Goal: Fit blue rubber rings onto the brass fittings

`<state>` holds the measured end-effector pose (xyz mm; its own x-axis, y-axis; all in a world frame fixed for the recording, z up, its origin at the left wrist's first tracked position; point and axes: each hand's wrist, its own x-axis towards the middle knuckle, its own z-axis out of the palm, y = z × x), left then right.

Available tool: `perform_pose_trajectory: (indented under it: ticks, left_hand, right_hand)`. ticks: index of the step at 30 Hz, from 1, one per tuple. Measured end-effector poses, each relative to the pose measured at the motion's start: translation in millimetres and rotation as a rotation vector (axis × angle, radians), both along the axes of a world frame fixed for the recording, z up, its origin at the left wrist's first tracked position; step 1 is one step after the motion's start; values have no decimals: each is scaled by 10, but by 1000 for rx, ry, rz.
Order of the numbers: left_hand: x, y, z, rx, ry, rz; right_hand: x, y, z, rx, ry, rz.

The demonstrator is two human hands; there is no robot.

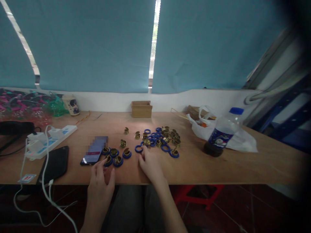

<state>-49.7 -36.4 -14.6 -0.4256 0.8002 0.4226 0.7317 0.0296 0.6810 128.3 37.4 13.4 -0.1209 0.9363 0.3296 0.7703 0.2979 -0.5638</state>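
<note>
My left hand is at the table's near edge, thumb apart from the fingers. Its fingertips reach a brass, clip-like round piece in a blue ring; whether they press on it I cannot tell. Several similar ringed pieces lie around it. My right hand rests on the table with bent fingers, thumb and index slightly apart. Its fingertips are at the edge of a bare blue ring, just below a brass piece. Beyond them spreads a pile of blue rings and brass pieces.
A phone lies left of the ringed pieces, near a black flat item and a white power strip with cables. A cardboard box stands at the back. On the right are a cola bottle and a white plastic bag.
</note>
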Motion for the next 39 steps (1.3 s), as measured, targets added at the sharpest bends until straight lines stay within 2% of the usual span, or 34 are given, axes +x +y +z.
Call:
perform_pose_trajectory:
  ticks: [4,7,11,16,18,21,24,27,32,35,39]
  left_hand:
    - [73,2,59,45,95,-37]
    - [67,143,165,22,194,-118]
    - [17,642,399,-122,302,-187]
    - [47,1334,647,-409,399,-229]
    - [84,1477,685,-506,400,-225]
    - [118,1540,693,-585,370,-212]
    - [107,1495,718,-575,301,-198]
    - [97,1366,823,-481,200,-195]
    - [260,890,1008,-208,-39,-279]
    - [458,529,946,-80,-217,-359]
    - [689,164,711,1,-410,-411]
  right_hand:
    - [18,132,-32,-8,-64,26]
    - [27,129,-88,0,-54,51]
    - [76,40,-151,28,13,81]
    - [117,-35,-192,44,151,78]
    - [123,-33,-213,45,219,69]
    - [136,-22,-254,46,324,57]
    - [155,-23,-285,52,434,53]
    - [160,-38,-281,69,561,50]
    - [125,-133,-186,105,790,33]
    - [132,-283,-100,121,894,47]
    - [212,-550,41,38,1077,117]
